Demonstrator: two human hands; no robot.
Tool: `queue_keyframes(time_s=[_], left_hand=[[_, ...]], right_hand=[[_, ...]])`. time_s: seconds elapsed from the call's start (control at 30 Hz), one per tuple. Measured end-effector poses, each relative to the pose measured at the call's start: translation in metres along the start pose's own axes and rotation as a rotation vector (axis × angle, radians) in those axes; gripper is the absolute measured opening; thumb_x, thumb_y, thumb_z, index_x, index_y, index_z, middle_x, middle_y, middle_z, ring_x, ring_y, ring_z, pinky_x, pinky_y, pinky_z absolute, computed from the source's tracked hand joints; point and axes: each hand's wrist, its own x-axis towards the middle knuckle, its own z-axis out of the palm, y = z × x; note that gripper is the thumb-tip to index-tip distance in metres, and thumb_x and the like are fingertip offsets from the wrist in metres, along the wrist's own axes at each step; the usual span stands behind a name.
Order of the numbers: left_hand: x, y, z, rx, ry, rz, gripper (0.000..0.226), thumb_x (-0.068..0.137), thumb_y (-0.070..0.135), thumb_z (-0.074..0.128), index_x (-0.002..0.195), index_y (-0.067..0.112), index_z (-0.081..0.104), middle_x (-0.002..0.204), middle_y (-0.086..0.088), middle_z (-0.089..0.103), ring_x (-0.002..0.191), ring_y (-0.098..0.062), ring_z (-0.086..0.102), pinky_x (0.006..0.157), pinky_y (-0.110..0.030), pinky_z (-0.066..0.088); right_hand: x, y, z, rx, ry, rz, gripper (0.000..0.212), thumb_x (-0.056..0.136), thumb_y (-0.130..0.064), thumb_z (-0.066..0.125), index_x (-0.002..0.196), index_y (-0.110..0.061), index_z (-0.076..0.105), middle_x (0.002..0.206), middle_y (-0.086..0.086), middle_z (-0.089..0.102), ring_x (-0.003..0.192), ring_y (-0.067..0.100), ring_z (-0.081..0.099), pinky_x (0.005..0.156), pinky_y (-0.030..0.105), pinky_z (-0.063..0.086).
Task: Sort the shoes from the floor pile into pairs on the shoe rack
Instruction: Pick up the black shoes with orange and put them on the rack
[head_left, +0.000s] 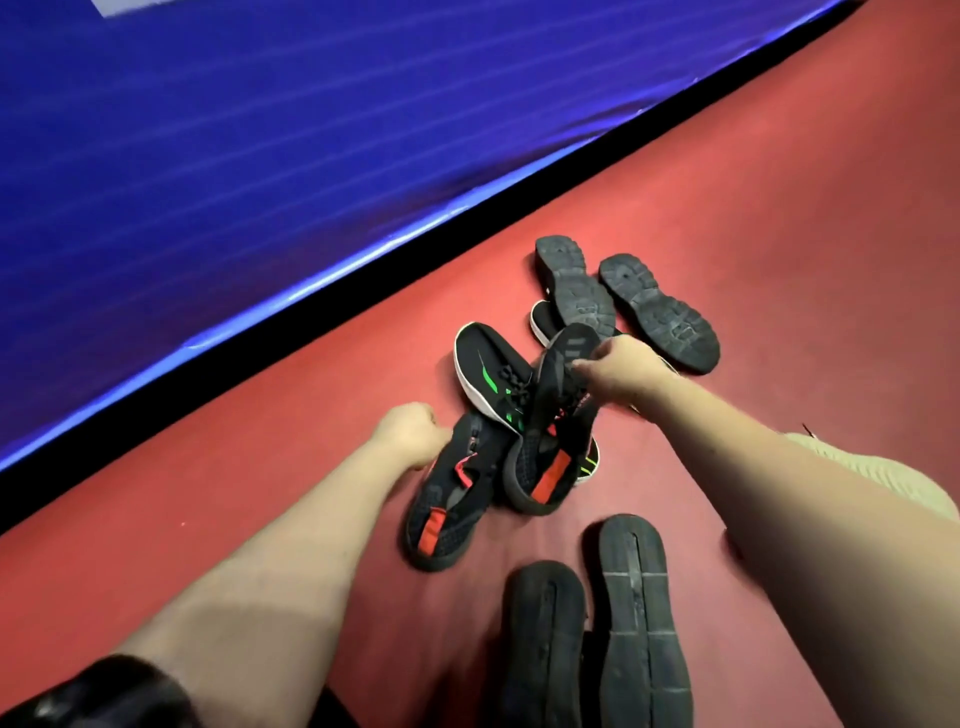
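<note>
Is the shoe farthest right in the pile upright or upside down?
Upside down: the shoe shows its whole grey treaded sole, facing up from the red floor.

red floor covers the right side and bottom, flat, with a few small dark specks. blue padded mat with faint pale stripes runs diagonally across the upper left, glossy along its lower edge. black strip between mat and floor. blurred white patch at top edge. beige ribbed fabric at right edge.

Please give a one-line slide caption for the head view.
Left hand grips one red-tabbed shoe; right hand holds its match, over a red floor.
</note>
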Motion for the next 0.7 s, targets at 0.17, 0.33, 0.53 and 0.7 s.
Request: queue_keyframes(time_s=[0.17,0.33,0.53,0.7], left_hand=[[-0.009,-0.013,0.027,0.245,-0.144,-0.029,0.035,0.091,0.029,0.049,0.112,0.003,0.061,0.118,-0.017,0.065,0.109,-0.032,0.060,0.086,-0.033,0.047],[-0.001,-0.014,0.030,0.241,-0.169,-0.116,0.034,0.093,0.019,0.045,0.119,0.002,0.059,0.127,-0.015,0.061,0.116,-0.030,0.059,0.090,-0.033,0.047],[-0.009,-0.011,0.050,-0.119,-0.415,-0.266,0.030,0.096,0.010,0.042,0.114,-0.007,0.059,0.076,-0.014,0.063,0.082,-0.027,0.068,0.085,-0.036,0.054],[-0.003,-0.010,0.047,-0.254,-0.332,-0.309,0.027,0.095,0.007,0.042,0.068,0.006,0.047,0.050,-0.009,0.061,0.052,-0.020,0.059,0.072,-0.033,0.056]], right_hand=[[-0.009,0.023,0.017,-0.173,-0.260,0.059,0.031,0.093,-0.020,0.047,0.105,0.003,0.064,0.097,0.022,0.071,0.077,0.035,0.069,0.055,0.028,0.047],[-0.005,0.026,0.027,-0.193,-0.325,0.155,0.032,0.097,-0.013,0.034,0.116,0.002,0.056,0.096,0.017,0.063,0.083,0.033,0.067,0.064,0.032,0.051],[-0.009,0.044,0.065,0.023,-0.188,0.289,0.018,0.089,-0.004,0.042,0.078,-0.004,0.055,0.081,0.013,0.061,0.073,0.032,0.065,0.060,0.030,0.052],[-0.008,0.062,0.085,0.188,-0.239,0.426,0.017,0.093,-0.010,0.040,0.086,-0.006,0.054,0.073,0.010,0.055,0.059,0.024,0.060,0.062,0.028,0.043]])
